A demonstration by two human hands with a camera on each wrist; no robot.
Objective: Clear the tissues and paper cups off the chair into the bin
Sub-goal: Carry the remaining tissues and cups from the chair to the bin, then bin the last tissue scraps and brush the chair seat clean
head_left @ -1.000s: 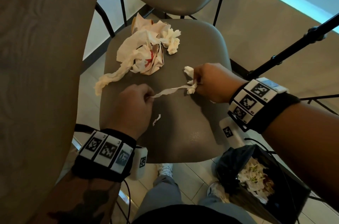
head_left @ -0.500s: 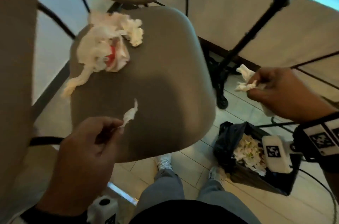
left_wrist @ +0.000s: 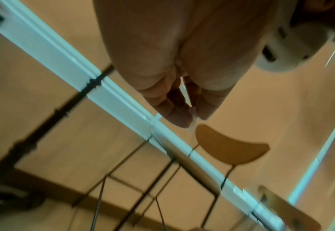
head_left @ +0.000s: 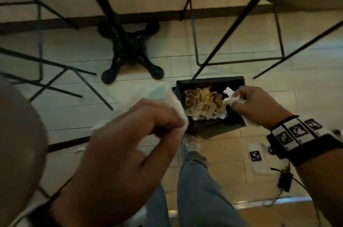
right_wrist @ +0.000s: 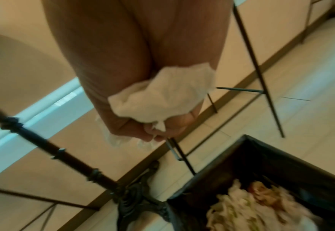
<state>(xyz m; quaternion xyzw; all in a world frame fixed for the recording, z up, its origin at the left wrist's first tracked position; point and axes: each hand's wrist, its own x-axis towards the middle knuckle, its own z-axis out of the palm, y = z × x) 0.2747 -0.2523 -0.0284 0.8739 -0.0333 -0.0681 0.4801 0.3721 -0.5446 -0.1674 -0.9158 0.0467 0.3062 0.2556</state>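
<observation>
Below, pale tiled floor (head_left: pixel 306 96), black bin (head_left: pixel 209 80), table pedestal (head_left: pixel 130 48)

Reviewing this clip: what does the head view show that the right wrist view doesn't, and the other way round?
Head only: the left hand pinching a small tissue scrap, the person's legs, and the wristband with markers.
Right wrist only: the palm side of the right hand, its fingers closed round a tissue.
Both: the right hand holding that tissue above the bin, which already holds crumpled paper, and the black table base.
</observation>
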